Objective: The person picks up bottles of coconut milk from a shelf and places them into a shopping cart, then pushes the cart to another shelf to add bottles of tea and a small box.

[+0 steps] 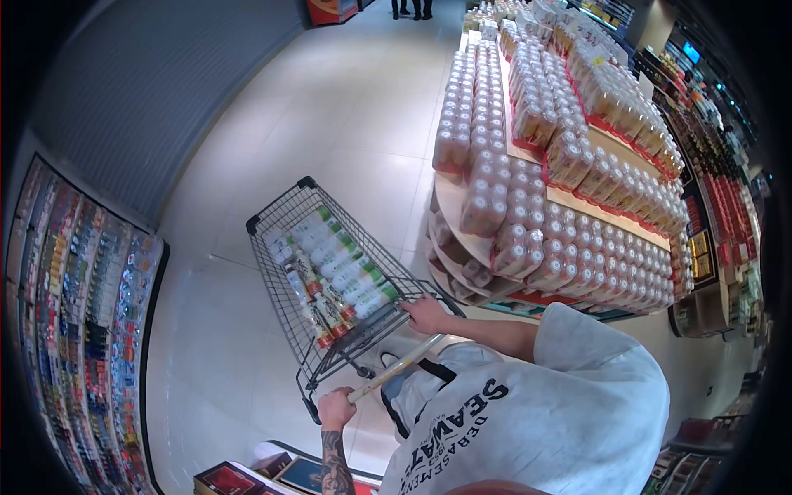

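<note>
A wire shopping cart (pixel 285 318) stands at an angle in front of me. My left hand (pixel 337 408) is wrapped around the left end of its pale push handle (pixel 398 369). Further right, my right hand (pixel 426 313) is closed over the cart's frame near the handle's other end; its fingers are partly hidden. Inside the basket lie several white packs with green ends (pixel 342 260). Beside them are several smaller red, white and brown packs (pixel 323 307), their contents too small to read.
Shrink-wrapped bottles (pixel 569 252) are stacked high on a tiered display at the right. A shelf of small colourful packages (pixel 91 305) lines the left, below a grey shutter (pixel 165 91). Boxes (pixel 227 478) stand at the bottom. Pale floor (pixel 330 115) runs ahead towards people's legs (pixel 412 8).
</note>
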Available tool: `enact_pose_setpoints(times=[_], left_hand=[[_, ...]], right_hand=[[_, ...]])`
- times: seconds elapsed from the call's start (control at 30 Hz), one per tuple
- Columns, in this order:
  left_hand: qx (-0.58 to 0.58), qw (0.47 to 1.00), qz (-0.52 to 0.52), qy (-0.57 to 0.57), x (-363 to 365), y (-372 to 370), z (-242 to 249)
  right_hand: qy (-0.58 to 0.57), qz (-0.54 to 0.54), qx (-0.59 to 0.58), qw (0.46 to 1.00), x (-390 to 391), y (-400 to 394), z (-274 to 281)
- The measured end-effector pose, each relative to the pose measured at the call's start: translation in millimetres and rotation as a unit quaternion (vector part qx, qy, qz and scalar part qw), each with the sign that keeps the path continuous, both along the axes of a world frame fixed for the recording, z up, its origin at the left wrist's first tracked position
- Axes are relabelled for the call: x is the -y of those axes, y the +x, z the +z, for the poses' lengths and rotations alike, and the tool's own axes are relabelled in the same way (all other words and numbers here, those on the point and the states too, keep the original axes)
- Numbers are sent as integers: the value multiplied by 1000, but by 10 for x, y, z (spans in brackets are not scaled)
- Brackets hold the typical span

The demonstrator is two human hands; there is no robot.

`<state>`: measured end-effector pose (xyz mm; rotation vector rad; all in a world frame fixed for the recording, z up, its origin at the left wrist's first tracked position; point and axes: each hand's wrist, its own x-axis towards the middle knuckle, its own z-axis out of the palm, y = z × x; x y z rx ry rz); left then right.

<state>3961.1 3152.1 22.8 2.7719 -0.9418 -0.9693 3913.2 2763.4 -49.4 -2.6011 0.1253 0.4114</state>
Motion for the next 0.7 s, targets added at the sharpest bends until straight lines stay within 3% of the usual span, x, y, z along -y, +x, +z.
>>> enact_pose_setpoints(times=[0.03, 0.13, 0.3, 0.57, 0.7], left_hand=[[2, 1000, -7, -4, -21, 169, 11], [-8, 1000, -26, -8, 32, 608, 19], [4, 998, -66, -5, -19, 1321, -64], [-19, 994, -108, 22, 212, 2255, 44], [-10, 991, -135, 10, 496, 2801, -147]], right_hand=[[9, -13, -27, 1000, -18, 102, 84], [22, -58, 69, 996, -79, 262, 27], [22, -100, 87, 991, -190, 640, -94], [39, -153, 21, 987, -144, 1204, -75], [19, -182, 30, 983, 55, 1566, -174]])
